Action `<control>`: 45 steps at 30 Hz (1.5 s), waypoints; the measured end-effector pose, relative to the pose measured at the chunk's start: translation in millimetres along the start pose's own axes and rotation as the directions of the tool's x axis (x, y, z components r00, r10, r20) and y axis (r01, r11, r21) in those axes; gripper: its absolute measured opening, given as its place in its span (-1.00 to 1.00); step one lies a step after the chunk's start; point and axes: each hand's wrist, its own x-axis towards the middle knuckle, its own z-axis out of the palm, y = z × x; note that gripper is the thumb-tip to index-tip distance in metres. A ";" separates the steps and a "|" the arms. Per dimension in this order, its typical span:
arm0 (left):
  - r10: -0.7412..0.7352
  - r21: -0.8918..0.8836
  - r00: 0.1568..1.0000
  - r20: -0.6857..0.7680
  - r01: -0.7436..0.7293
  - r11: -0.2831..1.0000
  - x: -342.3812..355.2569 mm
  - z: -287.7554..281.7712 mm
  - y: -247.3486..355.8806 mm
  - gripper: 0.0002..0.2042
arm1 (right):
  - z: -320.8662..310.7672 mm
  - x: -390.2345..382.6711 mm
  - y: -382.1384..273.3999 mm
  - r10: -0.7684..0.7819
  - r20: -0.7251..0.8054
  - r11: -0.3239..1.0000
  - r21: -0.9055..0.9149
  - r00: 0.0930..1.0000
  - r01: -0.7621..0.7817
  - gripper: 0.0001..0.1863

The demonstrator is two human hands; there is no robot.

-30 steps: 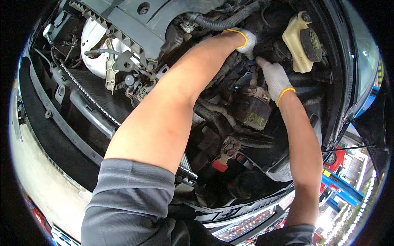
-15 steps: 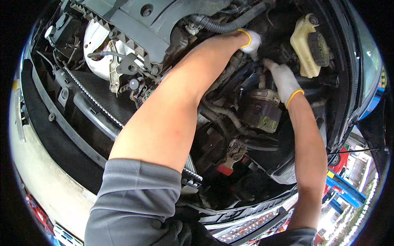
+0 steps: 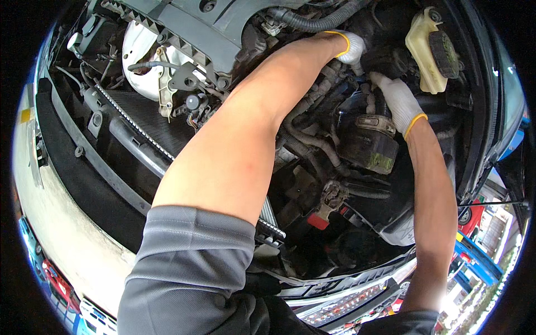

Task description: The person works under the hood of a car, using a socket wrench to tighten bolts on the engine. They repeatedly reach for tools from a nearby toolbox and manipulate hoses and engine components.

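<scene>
Deep in the engine bay, my left hand (image 3: 352, 50) reaches in beneath a thick corrugated hose (image 3: 321, 21). It wears a white glove with a yellow cuff, and its fingers curl downward, mostly out of sight. Close by on the right is my right hand (image 3: 401, 104), gloved alike, its fingers drawn together and pointing toward the left hand. Whatever either hand grips among the dark hoses and fittings is too hidden to make out. Just below the right hand sits a dirty black box-shaped part (image 3: 368, 148) with a clamp-like band across its top.
A yellowed fluid reservoir (image 3: 427, 56) with a dark cap stands to the right. The grey engine cover (image 3: 223, 33) lies at the upper left, the radiator (image 3: 134, 120) below it. A red terminal cover (image 3: 318, 221) and the battery-side pale casing (image 3: 399, 229) are nearer me.
The view has shifted slightly, so the engine bay sits a little farther right and higher or lower in places. Both hands stay among the same hoses, with little visible movement.
</scene>
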 end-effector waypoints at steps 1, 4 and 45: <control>0.012 -0.005 0.999 -0.034 -0.012 1.000 -1.9 2.2 3.7 -0.55 | -0.8 -2.4 -0.6 0.000 0.018 1.000 0.031 1.000 0.000 -0.73; -0.027 0.079 0.996 -0.085 0.034 0.996 -7.0 5.0 10.9 -0.57 | -6.3 -2.1 4.2 -0.012 0.029 1.000 -0.002 1.000 0.012 -0.69; -0.006 0.330 1.000 -0.029 0.015 0.944 6.7 5.9 28.8 -0.48 | -3.7 -6.8 -10.6 0.056 -0.004 0.998 -0.036 0.998 -0.056 -0.69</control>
